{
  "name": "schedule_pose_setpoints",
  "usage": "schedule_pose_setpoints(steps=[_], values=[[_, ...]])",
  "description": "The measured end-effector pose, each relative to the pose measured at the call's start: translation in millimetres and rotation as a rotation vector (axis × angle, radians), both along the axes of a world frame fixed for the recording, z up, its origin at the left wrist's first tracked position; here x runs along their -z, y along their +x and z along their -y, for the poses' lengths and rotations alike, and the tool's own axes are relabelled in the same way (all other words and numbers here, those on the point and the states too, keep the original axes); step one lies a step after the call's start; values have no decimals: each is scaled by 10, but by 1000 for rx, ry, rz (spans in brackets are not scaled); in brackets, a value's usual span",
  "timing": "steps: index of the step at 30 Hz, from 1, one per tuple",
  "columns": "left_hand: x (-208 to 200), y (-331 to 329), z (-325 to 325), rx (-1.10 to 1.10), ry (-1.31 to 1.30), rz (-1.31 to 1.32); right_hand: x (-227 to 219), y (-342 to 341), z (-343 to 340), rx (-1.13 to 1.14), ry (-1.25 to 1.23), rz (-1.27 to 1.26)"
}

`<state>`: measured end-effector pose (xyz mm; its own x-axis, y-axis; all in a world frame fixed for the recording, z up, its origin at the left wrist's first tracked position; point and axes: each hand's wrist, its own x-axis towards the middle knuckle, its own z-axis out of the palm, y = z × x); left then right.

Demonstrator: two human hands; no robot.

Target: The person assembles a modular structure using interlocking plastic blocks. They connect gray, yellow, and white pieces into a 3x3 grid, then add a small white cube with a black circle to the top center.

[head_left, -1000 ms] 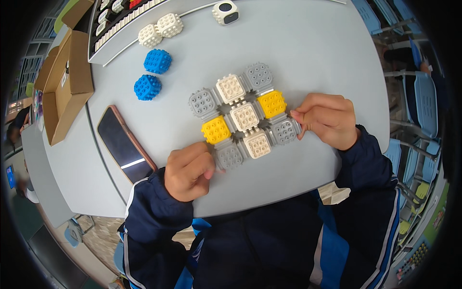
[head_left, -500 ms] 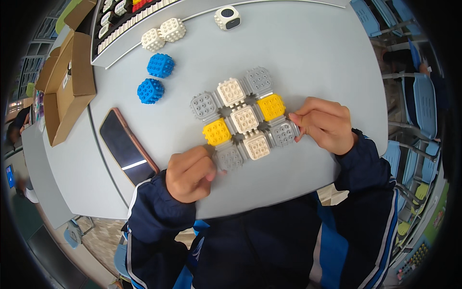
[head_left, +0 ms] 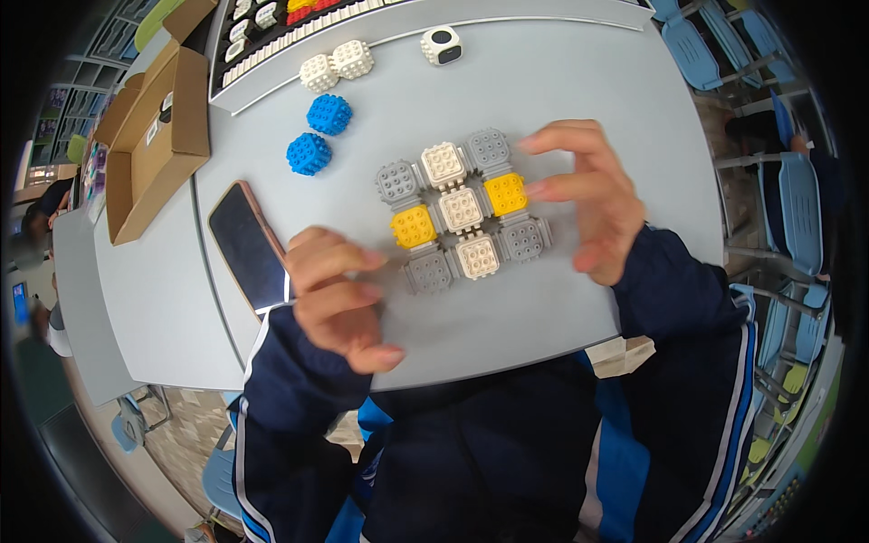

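A flat grid of joined studded blocks lies on the grey table. A column of white blocks [head_left: 462, 210] runs through its middle, a yellow block [head_left: 414, 226] sits on the left side and another yellow block [head_left: 505, 194] on the right. Grey blocks [head_left: 523, 240] form the corners. My left hand [head_left: 337, 294] hovers left of the grid, fingers apart and holding nothing. At the right side my right hand [head_left: 590, 195] is spread open; its fingertips are close to the right yellow block, and I cannot tell whether they touch it.
Two blue studded blocks [head_left: 319, 136] and a joined white pair [head_left: 336, 65] lie beyond the grid. A white cube with dark faces [head_left: 442, 45] stands farther back, near a parts tray [head_left: 389, 32]. At left are a phone [head_left: 246, 246] and an open cardboard box [head_left: 167, 149].
Both hands have let go of the grid's near corners and opened. My right hand has risen along the right side; my left has drawn back slightly. The view has shifted a little.
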<state>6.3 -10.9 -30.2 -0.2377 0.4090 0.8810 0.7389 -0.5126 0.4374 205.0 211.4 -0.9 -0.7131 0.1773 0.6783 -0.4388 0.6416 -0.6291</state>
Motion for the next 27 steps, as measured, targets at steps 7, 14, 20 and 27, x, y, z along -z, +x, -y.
schedule_pose_setpoints(steps=[7,14,20,27], values=[[24,181,-393,139,215,-149,65,-340,247,-309,-10,-121],[13,542,-229,323,297,179,9,-115,582,-364,-148,-208],[-9,633,29,499,250,95,32,20,740,-468,-162,-164],[-42,613,99,586,211,107,51,-17,813,-356,-194,-163]])
